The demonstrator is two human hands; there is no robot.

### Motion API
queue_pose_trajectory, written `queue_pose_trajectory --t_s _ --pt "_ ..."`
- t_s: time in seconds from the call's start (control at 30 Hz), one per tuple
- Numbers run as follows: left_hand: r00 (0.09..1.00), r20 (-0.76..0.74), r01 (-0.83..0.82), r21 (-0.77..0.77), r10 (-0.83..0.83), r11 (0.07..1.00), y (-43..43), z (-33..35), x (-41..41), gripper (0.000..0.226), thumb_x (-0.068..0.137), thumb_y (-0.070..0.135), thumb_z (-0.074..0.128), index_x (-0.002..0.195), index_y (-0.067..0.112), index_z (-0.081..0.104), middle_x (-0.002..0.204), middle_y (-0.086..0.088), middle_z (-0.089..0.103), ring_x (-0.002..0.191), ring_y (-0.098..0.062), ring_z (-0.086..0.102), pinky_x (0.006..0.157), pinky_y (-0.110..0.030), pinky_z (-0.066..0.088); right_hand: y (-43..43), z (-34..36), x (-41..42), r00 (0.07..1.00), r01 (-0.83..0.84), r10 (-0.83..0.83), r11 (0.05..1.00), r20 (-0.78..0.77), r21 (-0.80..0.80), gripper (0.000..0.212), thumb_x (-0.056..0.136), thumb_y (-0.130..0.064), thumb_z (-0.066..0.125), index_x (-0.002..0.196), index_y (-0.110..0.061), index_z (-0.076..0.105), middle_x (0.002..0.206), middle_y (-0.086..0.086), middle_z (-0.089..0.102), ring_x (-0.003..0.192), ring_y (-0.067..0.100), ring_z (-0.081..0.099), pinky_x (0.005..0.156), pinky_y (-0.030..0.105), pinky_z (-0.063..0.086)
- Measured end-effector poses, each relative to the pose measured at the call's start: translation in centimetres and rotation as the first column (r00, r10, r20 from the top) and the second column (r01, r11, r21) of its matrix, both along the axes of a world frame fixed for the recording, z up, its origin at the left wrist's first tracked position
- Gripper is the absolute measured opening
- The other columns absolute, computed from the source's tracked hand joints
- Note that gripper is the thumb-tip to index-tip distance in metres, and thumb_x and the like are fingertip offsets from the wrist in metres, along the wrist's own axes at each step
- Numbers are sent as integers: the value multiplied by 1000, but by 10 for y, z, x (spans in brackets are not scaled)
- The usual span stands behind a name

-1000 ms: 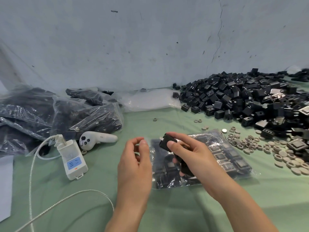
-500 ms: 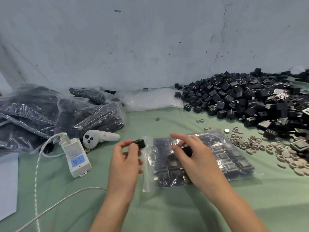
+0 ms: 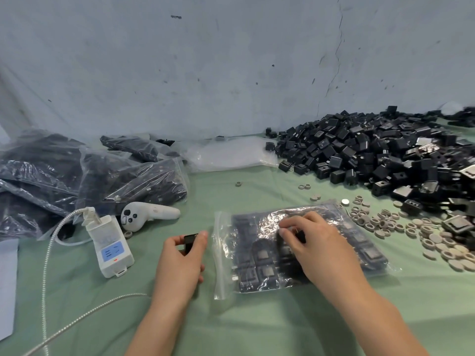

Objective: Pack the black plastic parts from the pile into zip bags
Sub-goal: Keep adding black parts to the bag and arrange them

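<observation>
- Zip bags already filled w/ black parts heap at far left on the green cloth. Film looks soft and slick, so a full one prob sags: best taken by the sealed top edge or scooped from below w/ 2 hands.
- White plug adapter w/ braided cable and a white controller lie just right of that heap, not in play.
- Left hand pinches 1 black part btwn thumb and fingertips, fingers clamped on its sides, just left of the next bag's mouth.
- That part looks small, light, rigid and smooth-faced. A side pinch should do w/ little crush risk, but it could slip or snag on the film lip going in.
- Flat zip bag lies mid-cloth, zip strip facing left, several parts in rows inside. Can't tell if the zip is open; limp film prob needs the lip lifted.
- Right hand rests on top of that bag, fingers bent, tips on the film. Can't tell if they pinch sth or just press.
- Grey washers scatter just right of the bag.
- Pile of loose black parts fills far right by the wall; plenty left to pack.
</observation>
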State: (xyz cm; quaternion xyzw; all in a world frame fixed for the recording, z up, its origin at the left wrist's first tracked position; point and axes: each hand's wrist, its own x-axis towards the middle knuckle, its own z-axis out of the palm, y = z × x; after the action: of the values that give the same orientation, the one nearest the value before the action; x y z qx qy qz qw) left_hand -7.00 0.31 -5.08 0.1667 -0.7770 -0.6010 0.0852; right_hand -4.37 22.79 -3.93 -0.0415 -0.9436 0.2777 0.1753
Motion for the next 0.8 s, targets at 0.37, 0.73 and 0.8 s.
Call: queue_pose_trajectory --t_s 0.37,0.73,0.8 --pt "993 -78 77 -98 -85 992 -1 -4 -4 12 90 39 68 96 29 68 83 9 70 64 7 59 63 -21 44 -4 2 -2 999 1 -9 986 48 166 21 102 -45 44 118 -43 58 106 -17 48 76 12 58 63 32 50" --pt "911 -41 373 504 -410 779 17 11 -3 42 92 -10 40 90 5 79 87 -8 75 68 -13 69 63 -23 59 1 0 -6 998 -27 20 993 65 111 26 103 -42 40 120 -46 60 101 -16 49 77 12 59 63 32 51" --pt "909 -46 378 503 -413 777 22 9 -3 44 91 -11 39 89 7 79 81 -6 75 63 -12 68 56 -20 55 4 0 -8 996 -41 35 997 85 72 25 103 -42 41 118 -47 60 99 -16 48 79 11 59 66 33 52"
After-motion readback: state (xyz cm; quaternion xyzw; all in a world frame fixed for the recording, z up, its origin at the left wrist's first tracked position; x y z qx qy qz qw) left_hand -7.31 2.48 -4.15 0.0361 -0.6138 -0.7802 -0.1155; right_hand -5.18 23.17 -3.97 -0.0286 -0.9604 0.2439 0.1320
